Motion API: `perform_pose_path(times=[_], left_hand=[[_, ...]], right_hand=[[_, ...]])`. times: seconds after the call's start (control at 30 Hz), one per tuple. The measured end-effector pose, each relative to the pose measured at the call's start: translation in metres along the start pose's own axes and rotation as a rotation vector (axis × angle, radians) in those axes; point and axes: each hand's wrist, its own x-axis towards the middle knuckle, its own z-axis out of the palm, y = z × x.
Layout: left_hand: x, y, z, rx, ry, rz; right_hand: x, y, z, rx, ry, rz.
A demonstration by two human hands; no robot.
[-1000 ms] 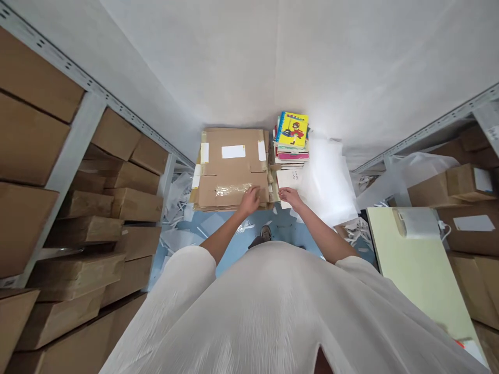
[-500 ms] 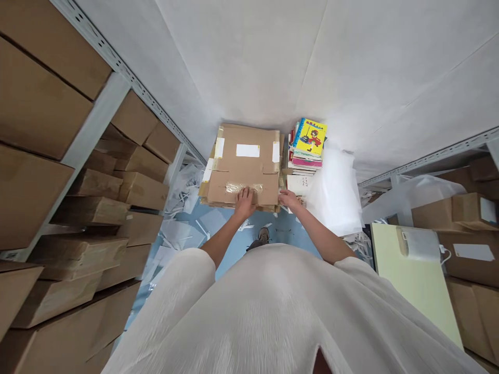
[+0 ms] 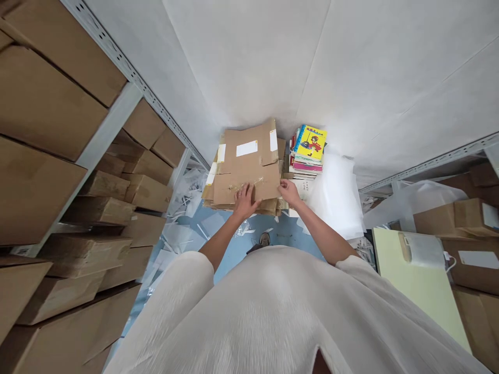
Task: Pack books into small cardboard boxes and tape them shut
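A flattened cardboard box (image 3: 244, 165) with white labels and clear tape lies on top of a stack of cardboard (image 3: 208, 195) against the wall. Its right side is raised and tilted. My left hand (image 3: 245, 201) rests with fingers spread on the near part of the sheet, beside the tape strip. At the sheet's right edge, my right hand (image 3: 289, 191) has thumb and fingers closed on the cardboard. Just right of that hand stands a pile of books (image 3: 307, 150), a yellow picture book uppermost.
White foam sheeting (image 3: 335, 192) lies right of the books. Shelves of cardboard boxes (image 3: 101, 249) line the left, with more boxes (image 3: 468, 218) at right. A pale green tabletop (image 3: 419, 291) is near my right side. Paper scraps (image 3: 183, 234) litter the blue floor.
The top cardboard sheet's right side has risen and the sheet has turned slightly, with my right hand at its edge. My left hand stays on the sheet, its fingers more spread.
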Motion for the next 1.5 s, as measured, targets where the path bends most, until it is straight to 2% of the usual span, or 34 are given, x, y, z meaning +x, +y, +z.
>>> perform_pose_path(times=[0.1,0.23,0.33,0.43,0.57,0.7,0.83,0.97,1.07,1.2,1.33,1.5], left_hand=[[0.004,0.005,-0.011,0.025,0.019,0.058],[0.015,0.012,-0.026,0.013,0.121,0.054],[0.025,0.021,-0.040,0.012,0.188,0.079],[0.036,0.036,-0.053,0.004,0.241,0.108],[0.050,0.065,-0.056,0.004,0.244,0.187],[0.062,0.107,-0.041,0.022,0.214,0.291],[0.070,0.163,-0.013,0.034,0.158,0.416],[0.067,0.224,0.025,0.029,0.100,0.579],[0.054,0.271,0.062,0.017,0.046,0.692],[0.020,0.333,0.119,0.039,-0.057,0.812],[-0.022,0.387,0.179,0.086,-0.168,0.930],[-0.068,0.436,0.246,0.169,-0.343,1.063]], right_hand=[[0.011,-0.027,-0.016,0.015,-0.030,-0.140],[0.022,-0.061,-0.042,0.055,-0.079,-0.292],[0.023,-0.082,-0.064,0.070,-0.101,-0.394],[0.015,-0.097,-0.090,0.078,-0.065,-0.461],[-0.009,-0.102,-0.135,0.083,0.029,-0.481],[-0.046,-0.087,-0.186,0.093,0.158,-0.461],[-0.091,-0.058,-0.240,0.120,0.296,-0.423],[-0.146,-0.019,-0.296,0.117,0.450,-0.384],[-0.197,0.018,-0.336,0.112,0.564,-0.349],[-0.276,0.077,-0.380,0.124,0.719,-0.267],[-0.358,0.141,-0.406,0.165,0.850,-0.132],[-0.445,0.211,-0.408,0.242,0.998,0.031]])
